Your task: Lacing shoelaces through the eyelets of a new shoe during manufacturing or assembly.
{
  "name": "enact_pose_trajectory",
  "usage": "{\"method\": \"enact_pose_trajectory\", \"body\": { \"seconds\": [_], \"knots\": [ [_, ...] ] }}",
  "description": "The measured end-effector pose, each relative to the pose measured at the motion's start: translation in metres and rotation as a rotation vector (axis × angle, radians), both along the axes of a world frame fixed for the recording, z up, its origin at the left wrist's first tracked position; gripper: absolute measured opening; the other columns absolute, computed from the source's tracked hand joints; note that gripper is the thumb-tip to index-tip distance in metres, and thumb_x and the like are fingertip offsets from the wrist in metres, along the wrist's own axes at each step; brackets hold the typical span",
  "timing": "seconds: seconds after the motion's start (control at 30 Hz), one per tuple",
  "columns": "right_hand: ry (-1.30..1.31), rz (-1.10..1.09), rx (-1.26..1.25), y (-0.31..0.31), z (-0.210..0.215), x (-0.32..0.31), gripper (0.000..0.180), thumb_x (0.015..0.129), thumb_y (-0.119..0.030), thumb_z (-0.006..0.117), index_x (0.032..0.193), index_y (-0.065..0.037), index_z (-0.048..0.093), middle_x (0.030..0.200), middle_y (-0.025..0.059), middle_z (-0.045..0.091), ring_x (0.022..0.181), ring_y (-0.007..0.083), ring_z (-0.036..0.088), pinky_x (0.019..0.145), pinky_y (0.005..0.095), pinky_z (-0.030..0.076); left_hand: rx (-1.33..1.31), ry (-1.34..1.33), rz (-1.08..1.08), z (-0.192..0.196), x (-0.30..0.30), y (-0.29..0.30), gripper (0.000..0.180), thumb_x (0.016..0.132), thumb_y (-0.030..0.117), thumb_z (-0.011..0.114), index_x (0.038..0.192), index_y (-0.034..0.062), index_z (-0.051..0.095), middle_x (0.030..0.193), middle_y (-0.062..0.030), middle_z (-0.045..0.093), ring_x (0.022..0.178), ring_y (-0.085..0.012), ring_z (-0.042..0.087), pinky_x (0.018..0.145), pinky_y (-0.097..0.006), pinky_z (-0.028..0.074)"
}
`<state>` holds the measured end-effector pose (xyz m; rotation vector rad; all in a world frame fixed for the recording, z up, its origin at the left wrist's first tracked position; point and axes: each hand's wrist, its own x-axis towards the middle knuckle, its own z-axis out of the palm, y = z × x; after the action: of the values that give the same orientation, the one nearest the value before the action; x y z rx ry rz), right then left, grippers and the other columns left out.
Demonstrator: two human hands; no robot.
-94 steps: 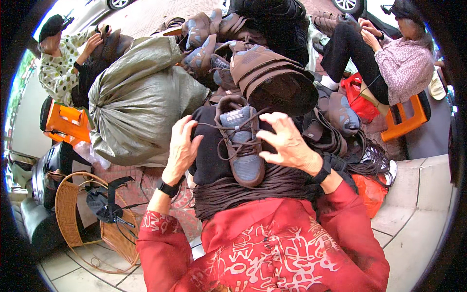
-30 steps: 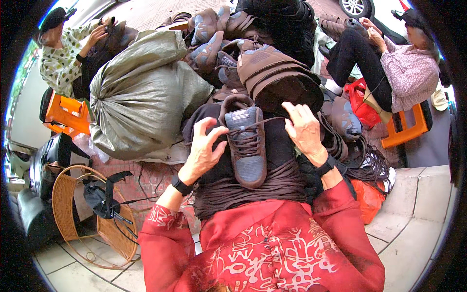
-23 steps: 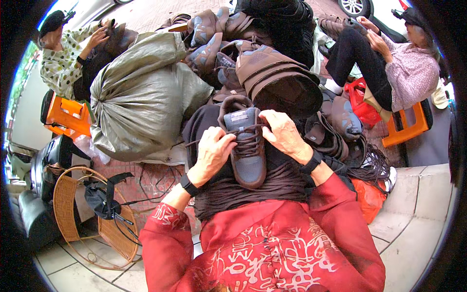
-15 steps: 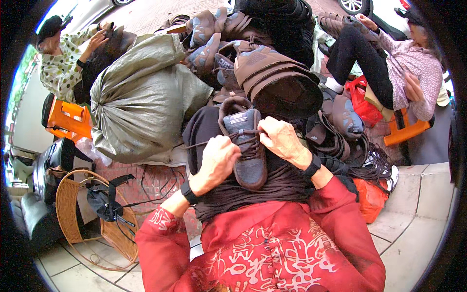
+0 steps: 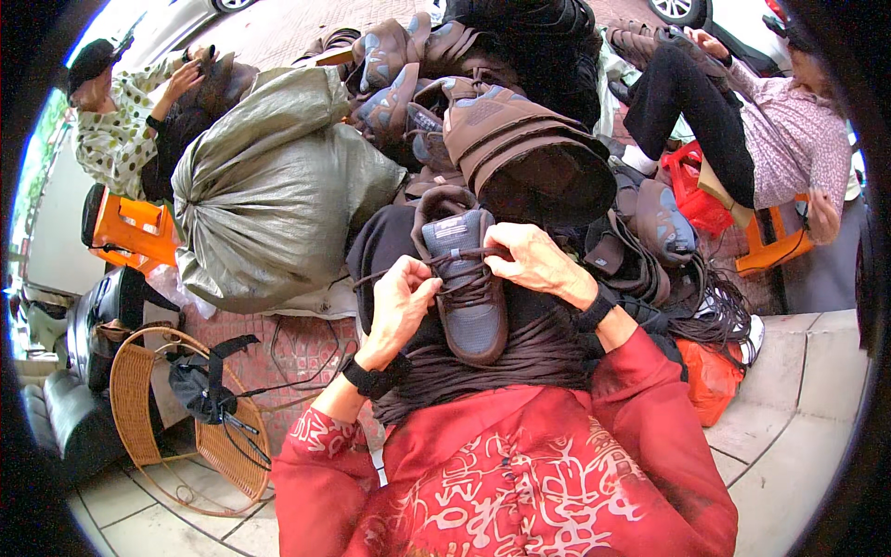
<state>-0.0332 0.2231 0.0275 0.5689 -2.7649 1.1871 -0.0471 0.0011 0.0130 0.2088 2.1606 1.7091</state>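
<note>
A grey-and-brown shoe (image 5: 464, 311) lies on my lap, its toe toward me and its opening away. Dark shoelace crosses the front of its tongue. At the shoe's left side my left hand (image 5: 397, 302) is closed in a pinch on the shoelace, whose loose length runs off to the left. My right hand (image 5: 538, 267) pinches the lace at the right side, close to the top eyelets. A thick bundle of dark brown laces (image 5: 529, 357) lies across my lap beneath the shoe.
Beyond my knees stand nested brown shoes (image 5: 520, 139) and a large tied grey-green sack (image 5: 264, 204). A wicker chair (image 5: 139, 408) is at the lower left. One person sits at the far left, another at the right. Orange stools (image 5: 139, 227) and a red bag (image 5: 710, 376) are nearby.
My left hand has turned, its fingers now more extended into a pinch beside the shoe. My right hand has shifted slightly left. The person at right has lowered a hand.
</note>
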Motion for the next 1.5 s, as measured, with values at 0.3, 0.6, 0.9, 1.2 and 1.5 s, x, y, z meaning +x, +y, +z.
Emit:
{"method": "enact_pose_trajectory", "body": {
  "seconds": [0.3,0.6,0.9,1.2,1.5],
  "knots": [
    [-0.127,0.040,-0.089,0.000,0.009,-0.003,0.022,0.079,-0.021,0.062,0.074,-0.001,0.055,0.063,0.0126,0.055,0.056,0.0236,0.054,0.054,0.0321,0.042,0.595,-0.733,0.222,-0.002,0.004,-0.002,0.017,0.076,-0.002,0.060,0.084,0.0102,0.049,0.083,-0.0054,0.062,0.056,-0.0098,0.048,0.044,-0.022,0.034],
    [-0.318,-0.099,-0.223,-0.004,0.006,-0.005,0.026,0.081,-0.024,0.060,0.071,0.000,0.057,0.058,0.0121,0.056,0.053,0.0180,0.055,0.050,0.0313,0.042,0.784,-0.788,0.313,-0.014,0.011,-0.018,0.018,0.076,0.007,0.061,0.091,0.0088,0.052,0.092,-0.0083,0.059,0.076,-0.0171,0.055,0.061,-0.031,0.046],
    [-0.218,-0.082,-0.192,-0.006,0.006,-0.005,0.023,0.082,-0.020,0.060,0.069,-0.001,0.057,0.056,0.0006,0.052,0.049,0.0077,0.045,0.045,0.0247,0.037,-0.181,0.869,-0.259,0.013,-0.028,0.001,0.051,0.062,-0.009,0.046,0.111,0.0020,0.046,0.099,-0.0136,0.053,0.101,-0.0305,0.049,0.097,-0.039,0.032],
    [-0.467,-0.235,-0.408,0.002,0.017,-0.006,0.021,0.079,-0.022,0.061,0.074,-0.002,0.053,0.060,0.0021,0.051,0.053,0.0105,0.045,0.048,0.0261,0.037,-0.159,0.713,-0.342,-0.008,-0.036,-0.011,0.035,0.065,-0.002,0.054,0.099,0.0021,0.047,0.084,-0.0113,0.049,0.080,-0.0267,0.049,0.077,-0.035,0.039],
    [-0.204,-0.067,-0.176,-0.007,0.011,-0.018,0.018,0.074,-0.021,0.064,0.074,-0.003,0.061,0.062,0.0125,0.059,0.056,0.0204,0.059,0.053,0.0299,0.045,-0.114,0.422,-0.383,-0.009,-0.046,-0.007,0.029,0.072,0.002,0.062,0.098,0.0035,0.048,0.089,-0.0094,0.049,0.083,-0.0206,0.055,0.077,-0.030,0.044]
  ]
}}
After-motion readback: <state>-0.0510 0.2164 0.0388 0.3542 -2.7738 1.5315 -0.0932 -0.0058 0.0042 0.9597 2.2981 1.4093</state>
